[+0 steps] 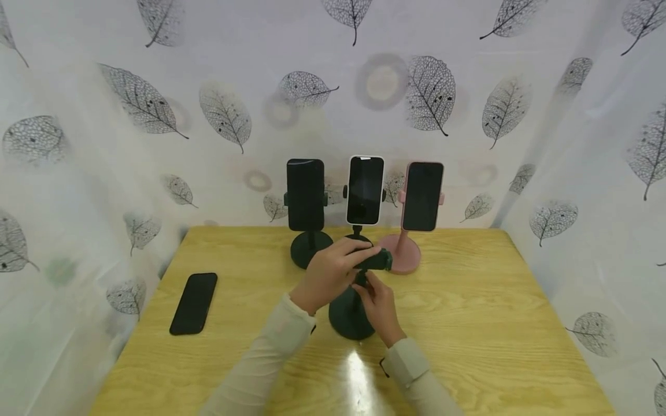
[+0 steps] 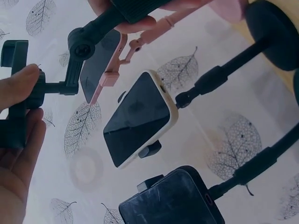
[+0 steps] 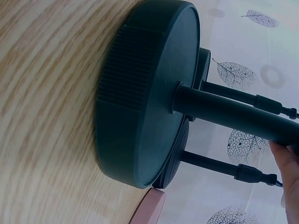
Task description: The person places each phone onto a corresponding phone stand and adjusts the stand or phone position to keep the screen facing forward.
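Note:
A dark green phone stand [image 1: 343,323], its clamp holding no phone, stands before me with its round base on the table. With thumb and fingers on either side, my left hand [image 1: 329,274] grips the stand's clamp [image 2: 17,112] at the top. My right hand [image 1: 382,309] pinches the upper part of the pole [image 3: 224,111], just below the clamp. A hinged arm [image 2: 77,53] joins clamp and pole, bent at its joint in the left wrist view. Much of the clamp is hidden behind the left hand in the head view.
Behind are three stands bearing phones: a dark-cased phone [image 1: 305,196] at left, a white-edged phone [image 1: 365,190] in the middle, and a phone on a pink stand [image 1: 408,257] at right. A black phone [image 1: 193,303] lies flat on the wooden table [image 1: 484,323]. Leaf-patterned curtains [image 1: 224,115] surround it.

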A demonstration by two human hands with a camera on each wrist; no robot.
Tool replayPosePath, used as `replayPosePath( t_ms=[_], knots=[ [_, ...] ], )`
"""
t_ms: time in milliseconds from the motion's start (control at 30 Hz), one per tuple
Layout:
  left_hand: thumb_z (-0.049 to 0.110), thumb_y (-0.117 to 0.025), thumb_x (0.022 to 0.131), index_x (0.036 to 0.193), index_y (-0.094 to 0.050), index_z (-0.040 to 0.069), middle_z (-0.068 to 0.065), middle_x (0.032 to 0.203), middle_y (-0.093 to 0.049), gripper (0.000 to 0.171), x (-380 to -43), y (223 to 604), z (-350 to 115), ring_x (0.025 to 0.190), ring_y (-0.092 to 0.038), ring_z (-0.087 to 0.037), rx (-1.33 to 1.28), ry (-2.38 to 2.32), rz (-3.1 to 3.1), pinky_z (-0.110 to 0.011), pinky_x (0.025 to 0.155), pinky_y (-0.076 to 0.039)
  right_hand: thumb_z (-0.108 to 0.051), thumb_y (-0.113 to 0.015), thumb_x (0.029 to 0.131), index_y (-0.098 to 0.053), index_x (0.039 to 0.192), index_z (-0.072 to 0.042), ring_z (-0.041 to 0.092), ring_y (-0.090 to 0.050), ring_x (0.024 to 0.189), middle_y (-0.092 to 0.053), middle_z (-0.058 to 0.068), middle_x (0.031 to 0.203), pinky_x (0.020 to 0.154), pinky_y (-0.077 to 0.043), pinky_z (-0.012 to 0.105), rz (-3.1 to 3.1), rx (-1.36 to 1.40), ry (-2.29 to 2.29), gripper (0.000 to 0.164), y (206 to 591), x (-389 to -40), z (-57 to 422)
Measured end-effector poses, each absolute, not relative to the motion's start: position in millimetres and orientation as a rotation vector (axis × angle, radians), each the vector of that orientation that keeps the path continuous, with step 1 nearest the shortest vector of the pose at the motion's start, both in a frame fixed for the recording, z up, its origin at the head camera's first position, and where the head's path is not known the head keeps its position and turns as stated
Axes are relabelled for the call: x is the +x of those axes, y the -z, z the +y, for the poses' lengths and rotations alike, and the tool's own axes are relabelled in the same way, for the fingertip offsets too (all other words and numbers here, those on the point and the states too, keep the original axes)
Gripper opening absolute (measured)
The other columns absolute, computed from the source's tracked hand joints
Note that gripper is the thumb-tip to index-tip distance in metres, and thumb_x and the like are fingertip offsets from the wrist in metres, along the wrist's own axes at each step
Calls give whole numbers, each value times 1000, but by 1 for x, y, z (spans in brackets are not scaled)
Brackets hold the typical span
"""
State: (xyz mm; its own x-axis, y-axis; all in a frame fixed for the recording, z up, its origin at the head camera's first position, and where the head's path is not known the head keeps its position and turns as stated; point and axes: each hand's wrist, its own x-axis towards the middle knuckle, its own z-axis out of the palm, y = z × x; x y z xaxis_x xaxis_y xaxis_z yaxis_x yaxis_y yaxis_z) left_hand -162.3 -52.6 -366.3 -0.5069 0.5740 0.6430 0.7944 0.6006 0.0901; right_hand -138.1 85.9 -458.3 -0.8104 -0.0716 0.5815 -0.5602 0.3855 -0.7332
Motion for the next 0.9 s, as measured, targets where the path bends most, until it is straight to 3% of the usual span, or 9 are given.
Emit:
replayPosePath(
  t_ms=[333, 900],
  knots=[
    [-1, -74, 76, 119, -66, 12, -2, 115, -66, 45, -170, 376, -54, 108, -62, -15, -1077, 713, -2223, -24, 91, -50, 8, -62, 83, -60, 96, 6, 31, -70, 79, -68, 21, 87, 68, -57, 32, -2192, 574, -1443, 14, 458, -140, 89],
    [8, -74, 79, 117, -67, 12, -4, 112, -67, 39, -161, 377, -48, 104, -63, -17, -960, 671, -2206, -25, 85, -53, 5, -65, 82, -63, 105, 6, 24, -63, 58, -67, 19, 79, 55, -51, 23, -2210, 516, -1382, 23, 459, -140, 86]
  ],
)
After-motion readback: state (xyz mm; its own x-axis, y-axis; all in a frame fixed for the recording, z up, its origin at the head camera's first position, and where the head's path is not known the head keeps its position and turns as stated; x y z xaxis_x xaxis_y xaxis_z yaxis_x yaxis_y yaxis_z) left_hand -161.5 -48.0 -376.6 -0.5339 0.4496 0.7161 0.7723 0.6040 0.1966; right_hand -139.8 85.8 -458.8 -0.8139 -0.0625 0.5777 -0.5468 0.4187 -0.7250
